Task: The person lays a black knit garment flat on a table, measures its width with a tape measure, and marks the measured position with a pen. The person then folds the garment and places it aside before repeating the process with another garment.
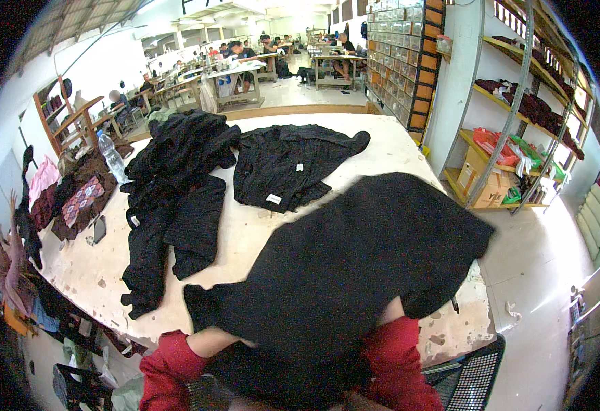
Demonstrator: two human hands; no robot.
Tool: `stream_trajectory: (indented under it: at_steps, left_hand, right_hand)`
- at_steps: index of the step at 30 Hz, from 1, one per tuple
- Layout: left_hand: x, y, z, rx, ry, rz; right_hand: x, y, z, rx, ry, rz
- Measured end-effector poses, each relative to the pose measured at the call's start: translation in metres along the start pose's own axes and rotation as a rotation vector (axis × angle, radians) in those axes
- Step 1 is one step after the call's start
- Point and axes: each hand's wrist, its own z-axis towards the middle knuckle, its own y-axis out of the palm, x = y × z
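Note:
A large piece of black clothing (354,253) is spread out in front of me, its far edge slightly blurred and raised over the table. Both my forearms, in red sleeves, reach underneath it. Only the wrist side of my left hand (219,340) shows at the garment's near left edge; cloth covers the fingers. Near the right edge, my right hand (391,312) also disappears beneath the fabric, fingers hidden. Beyond lies a folded black garment (293,164) with small white labels. To its left is a heap of black garments (180,151), with sleeves or legs trailing toward me.
The worn pale table (245,236) carries a plastic bottle (111,157), a phone (99,230) and brown patterned cloth (81,198) at its left. A metal shelf (512,130) with cartons and fabric stands right. People sit at sewing tables (238,72) farther off. A mesh chair (474,373) is near.

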Motion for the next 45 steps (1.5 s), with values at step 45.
stream_trajectory:
  at_steps: [45]
  left_hand:
    - [0.045,-0.032,-0.035,0.565,-0.047,0.051]
  right_hand:
    - [0.059,0.096,0.001,-0.875,0.271,-0.282]
